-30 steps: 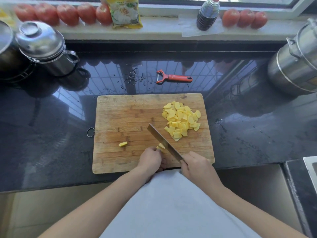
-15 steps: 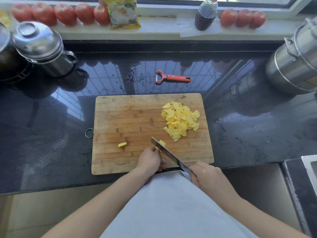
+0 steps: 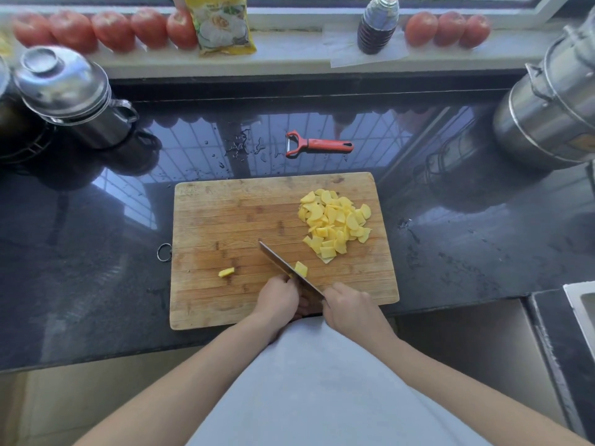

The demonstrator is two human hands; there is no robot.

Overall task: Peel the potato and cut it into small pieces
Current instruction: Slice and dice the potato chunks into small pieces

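- While the right hand curls round the handle of the knife at lower centre of the frame, the blade slants up and to the left across the cutting board.
- The left hand sits just left of the blade with fingers curled down onto the board; whether it holds a remnant of potato cannot be told, since the fingers hide what lies under them.
- One potato piece leans against the right face of the blade, just above the left hand's fingertips.
- A heap of cut potato slices lies on the right half of the board, apart from the knife.
- A lone small potato bit rests left of the blade, nearer the board's lower middle.
- Above the board, on the dark countertop, lies a red peeler, its head pointing left.
- Along the windowsill at the top stand tomatoes, a yellow packet and a dark bottle.
- Steel pots stand at upper left and upper right.
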